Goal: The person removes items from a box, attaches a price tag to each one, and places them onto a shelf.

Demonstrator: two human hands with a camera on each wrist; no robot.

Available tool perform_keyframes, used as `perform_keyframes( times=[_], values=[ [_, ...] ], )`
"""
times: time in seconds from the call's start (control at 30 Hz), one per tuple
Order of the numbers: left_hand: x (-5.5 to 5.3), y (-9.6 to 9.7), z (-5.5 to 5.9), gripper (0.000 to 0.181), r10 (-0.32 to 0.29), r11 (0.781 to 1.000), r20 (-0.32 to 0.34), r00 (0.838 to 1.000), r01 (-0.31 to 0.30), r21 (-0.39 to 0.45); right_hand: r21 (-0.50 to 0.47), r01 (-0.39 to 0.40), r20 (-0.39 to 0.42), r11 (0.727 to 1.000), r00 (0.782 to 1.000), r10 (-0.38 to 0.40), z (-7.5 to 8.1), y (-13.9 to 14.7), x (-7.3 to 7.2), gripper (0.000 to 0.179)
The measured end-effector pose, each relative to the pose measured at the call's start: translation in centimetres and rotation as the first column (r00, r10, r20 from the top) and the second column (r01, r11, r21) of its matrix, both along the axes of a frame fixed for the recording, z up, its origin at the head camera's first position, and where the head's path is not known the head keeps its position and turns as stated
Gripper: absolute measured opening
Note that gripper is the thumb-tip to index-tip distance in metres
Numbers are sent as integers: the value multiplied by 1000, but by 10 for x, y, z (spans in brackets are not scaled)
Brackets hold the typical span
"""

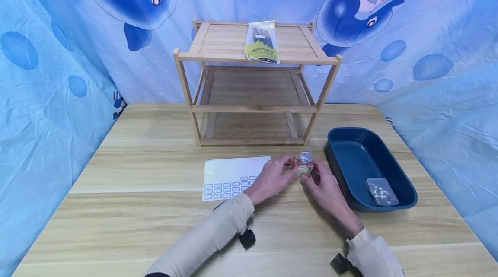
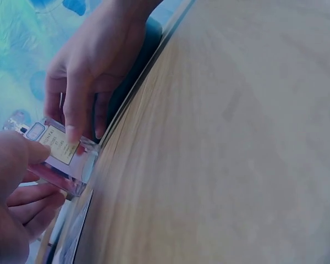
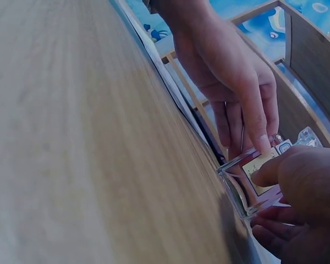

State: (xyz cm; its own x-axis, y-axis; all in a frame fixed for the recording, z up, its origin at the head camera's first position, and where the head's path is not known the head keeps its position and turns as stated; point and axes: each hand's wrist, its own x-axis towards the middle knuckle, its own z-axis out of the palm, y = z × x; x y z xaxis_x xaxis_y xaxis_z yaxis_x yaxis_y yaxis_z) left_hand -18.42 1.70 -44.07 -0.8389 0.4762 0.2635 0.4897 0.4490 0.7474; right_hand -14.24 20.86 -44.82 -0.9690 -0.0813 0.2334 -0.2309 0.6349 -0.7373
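Note:
Between both hands is a square glass perfume bottle [image 1: 304, 165] with a clear faceted stopper, pinkish liquid and a cream label [image 2: 63, 146]. My left hand [image 1: 274, 175] pinches it from the left, and my right hand [image 1: 324, 184] pinches its right side. Both thumbs lie across the label face, with the other fingers behind the glass. A small blue-bordered sticker [image 3: 284, 146] sits near the bottle's neck. In the right wrist view the base of the bottle is tilted toward the tabletop, close over it.
A white sheet of blue-framed stickers [image 1: 229, 169] lies beside the left hand. At right stands a dark blue tub [image 1: 355, 147] holding a clear plastic box [image 1: 382, 191]. Behind is a three-tier wooden rack [image 1: 218, 57] with a brush packet [image 1: 262, 42] on top.

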Motion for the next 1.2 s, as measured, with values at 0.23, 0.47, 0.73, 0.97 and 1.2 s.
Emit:
perform_keyframes(
  times=[0.23, 0.47, 0.73, 0.97, 1.2],
  values=[
    [-3, -1, -2, 41, -11, 1000, 21, 1000, 12, -19, -18, -18, -15, 1000, 1000, 18, -4, 2, -3, 52],
    [-4, -1, -3, 35, -52, 999, 45, 998, 52, 10, -32, 21, -63, 999, 998, -23, -7, 4, -3, 41],
    [-2, -4, 1, 44, -62, 997, 87, 994, 58, 51, -118, 6, -40, 993, 999, -11, -4, 4, -2, 40],
    [-2, -8, 4, 47, -49, 994, 106, 993, 38, 103, -246, -12, 28, 969, 999, 20, 5, 2, 2, 40],
    [-1, -12, 9, 43, -47, 990, 57, 997, 39, 136, -308, -19, 45, 951, 998, 35, 10, -1, 4, 38]
  ],
)
